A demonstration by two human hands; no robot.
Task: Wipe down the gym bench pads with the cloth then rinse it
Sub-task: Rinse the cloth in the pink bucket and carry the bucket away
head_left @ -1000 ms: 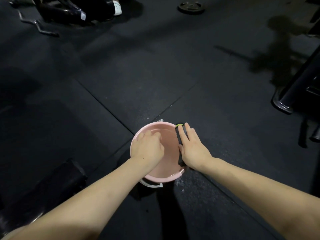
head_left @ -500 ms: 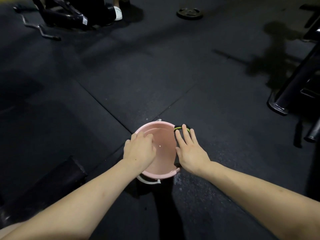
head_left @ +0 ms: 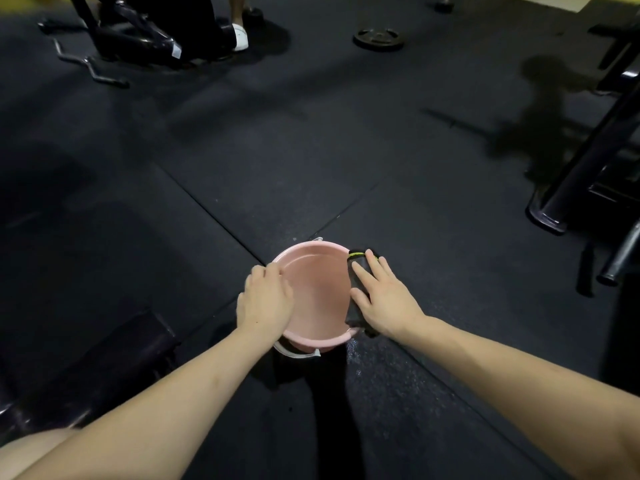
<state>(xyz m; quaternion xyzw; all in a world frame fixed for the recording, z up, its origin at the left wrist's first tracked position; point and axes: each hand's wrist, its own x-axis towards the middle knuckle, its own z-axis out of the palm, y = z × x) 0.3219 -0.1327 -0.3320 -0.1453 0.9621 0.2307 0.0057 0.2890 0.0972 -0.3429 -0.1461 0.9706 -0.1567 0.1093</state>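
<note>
While the pink bucket [head_left: 313, 337] is sitting on the black floor [head_left: 277, 174], the left hand [head_left: 265, 299] is gripping its left rim, and the right hand [head_left: 382, 296] is pressing flat, fingers spread, on the dark cloth [head_left: 356, 268] draped over the right rim.

open floor [head_left: 311, 150] beyond bucket [head_left: 311, 339], bench frame [head_left: 585, 161] far right

Smooth plastic on rough rubber

The pink bucket [head_left: 313, 336] looks like smooth, faintly glossy plastic; the floor [head_left: 311, 143] is matt, grainy rubber matting; the dark cloth [head_left: 356, 268], lower centre, seems soft fabric with yellow-green trim.
</note>
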